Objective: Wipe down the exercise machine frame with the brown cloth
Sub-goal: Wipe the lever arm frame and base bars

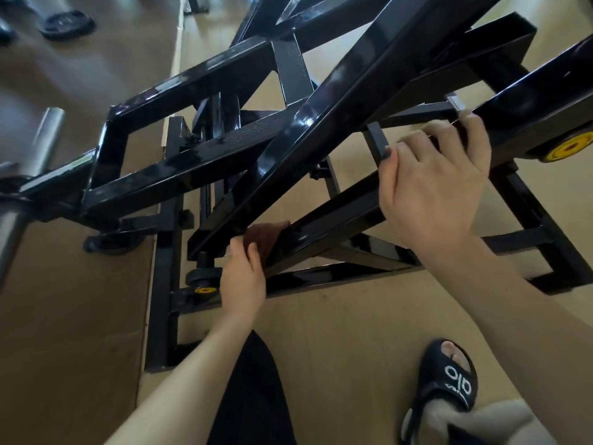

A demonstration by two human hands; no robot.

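Brown cloth (266,240) pressed by left hand (244,279) on the frame (324,223) bar (slanting up-right); right hand (433,187) grips frame.

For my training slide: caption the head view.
Left hand presses brown cloth on black machine frame; right hand grips an upper bar.

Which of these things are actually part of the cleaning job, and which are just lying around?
Part of the job:
brown cloth, pressed to a bar by the left hand
black machine frame, gripped by the right hand

Just lying about:
weight plate on the floor
cardboard sheets under the machine
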